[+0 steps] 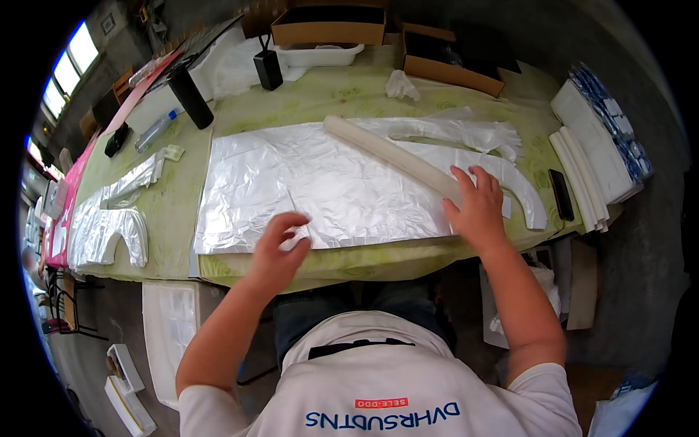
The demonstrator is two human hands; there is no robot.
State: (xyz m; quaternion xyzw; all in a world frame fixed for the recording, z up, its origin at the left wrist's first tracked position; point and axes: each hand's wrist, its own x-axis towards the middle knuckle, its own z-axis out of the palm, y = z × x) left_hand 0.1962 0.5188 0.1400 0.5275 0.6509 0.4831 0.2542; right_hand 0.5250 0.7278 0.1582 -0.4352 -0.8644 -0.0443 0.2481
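Observation:
A flat plastic bag (269, 175), thin, whitish and shiny, lies wrinkled across the table, with curved handle-like strips at its right end. Diagonally over it rests a long pale roll or tube (386, 154). My right hand (477, 210) is at the near right end of this roll, fingers spread and thumb apart; whether it presses on the roll is unclear. Over the bag's near edge, my left hand (279, 247) has curved fingers with a gap to the thumb, and no held object shows in it.
Folded plastic bags (109, 226) lie at the left. A black cylinder (189, 96), a plastic bottle (155, 131) and a black box-shaped device (268, 67) stand or lie farther back. Cardboard boxes (329, 33) line the far edge. At right are a phone (561, 194), white rolls (579, 175) and stacked packs (597, 142).

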